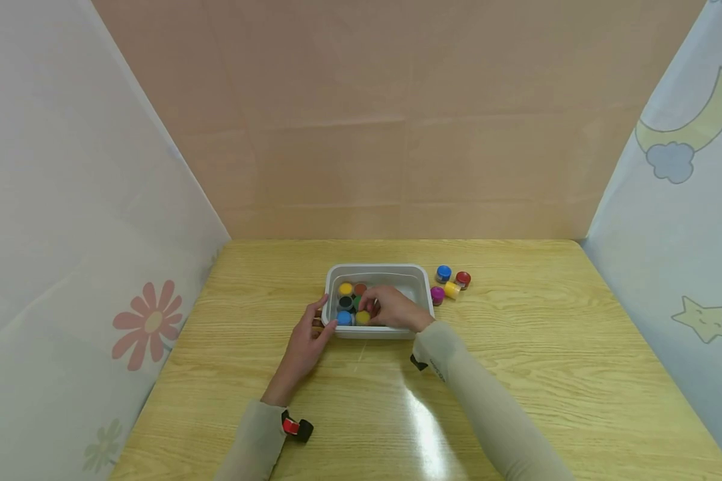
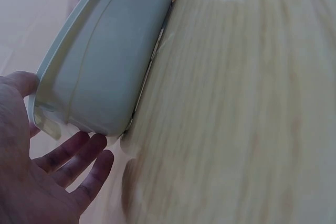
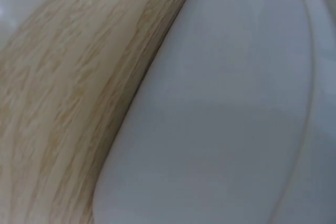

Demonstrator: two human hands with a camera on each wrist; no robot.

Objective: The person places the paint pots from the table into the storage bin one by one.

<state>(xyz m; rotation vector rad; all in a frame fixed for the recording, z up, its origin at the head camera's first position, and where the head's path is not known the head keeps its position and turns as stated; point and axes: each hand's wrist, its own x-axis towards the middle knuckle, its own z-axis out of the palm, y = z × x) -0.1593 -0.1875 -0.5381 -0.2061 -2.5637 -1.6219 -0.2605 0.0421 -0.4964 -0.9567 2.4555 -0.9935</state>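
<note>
A white plastic tub (image 1: 424,284) stands on the table with several small paint jars in its left part. My left hand (image 1: 305,339) grips the tub's left end. In the left wrist view its thumb lies at the rim and its fingers touch the outer wall. Reaching over the near rim, my right hand (image 1: 391,307) has its fingertips down at a yellow-lidded jar (image 1: 363,318), which it pinches. Beside that are a blue-lidded jar (image 1: 344,318), a black-lidded jar (image 1: 345,303), another yellow-lidded jar (image 1: 345,289) and a brownish-red-lidded jar (image 1: 359,289). My fingers partly cover a green-lidded jar.
Right of the tub, on the wooden table (image 1: 517,347), a blue jar (image 1: 444,272), a red jar (image 1: 462,279) and a purple jar (image 1: 437,295) stand near a yellow jar (image 1: 452,290) lying on its side. The right wrist view holds only tub wall (image 3: 210,119) and tabletop.
</note>
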